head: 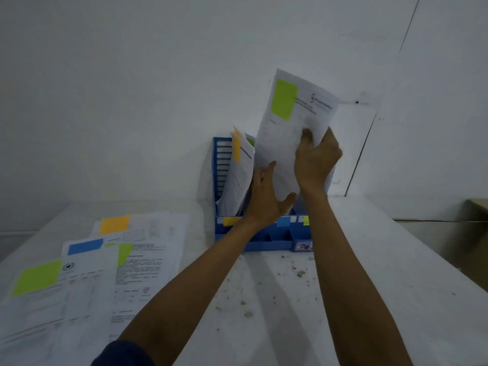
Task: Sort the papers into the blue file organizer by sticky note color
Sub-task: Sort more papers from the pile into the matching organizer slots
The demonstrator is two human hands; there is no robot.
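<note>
Grips sheet [280,143] w/ R hand [315,159], thumb on front. Holds it over organizer [220,165], long axis near upright, top leaning right, green note [284,99] at top left. Rests L hand [266,196], spread flat, on its lower part.

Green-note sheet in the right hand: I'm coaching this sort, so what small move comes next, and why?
Probably lower the sheet into the blue organizer's right-hand slot. The right hand grips it, mostly above the organizer, the left hand presses against filed papers, and the green label sits at the front's right end.
</note>
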